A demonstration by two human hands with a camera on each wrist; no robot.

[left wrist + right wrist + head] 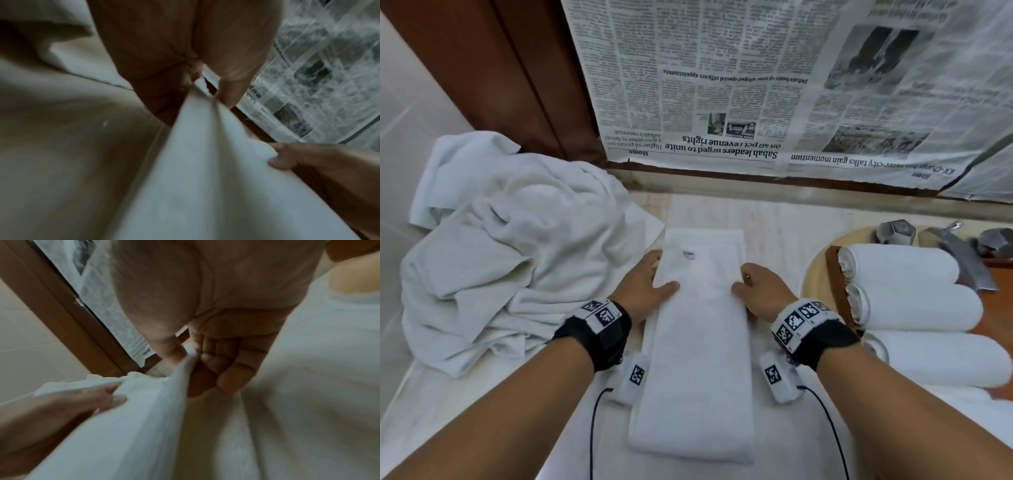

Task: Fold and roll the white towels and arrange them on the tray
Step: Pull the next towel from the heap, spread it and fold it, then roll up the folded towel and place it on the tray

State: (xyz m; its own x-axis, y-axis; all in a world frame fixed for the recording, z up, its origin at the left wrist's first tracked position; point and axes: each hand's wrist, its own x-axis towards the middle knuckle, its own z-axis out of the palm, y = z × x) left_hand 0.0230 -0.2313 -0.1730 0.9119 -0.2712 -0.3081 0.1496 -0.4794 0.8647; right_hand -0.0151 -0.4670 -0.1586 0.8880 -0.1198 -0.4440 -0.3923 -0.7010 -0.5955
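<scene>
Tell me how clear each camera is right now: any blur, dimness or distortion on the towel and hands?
Head view: bright and mostly sharp, wide-angle bending at the edges; folded towel clear. Left wrist view: dim, left hand and towel streaked by blur. Right wrist view: dim and soft, right hand blurred; newspaper unreadable there.

Both hands [702, 291] at the folded towel's [698, 359] long edges

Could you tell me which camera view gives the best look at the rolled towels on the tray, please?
The head view: it shows three rolled towels lying side by side on the tray, right of the right hand. The left wrist view shows none of them; the right wrist view shows only blurred white cloth on that side, too unclear to identify.
</scene>
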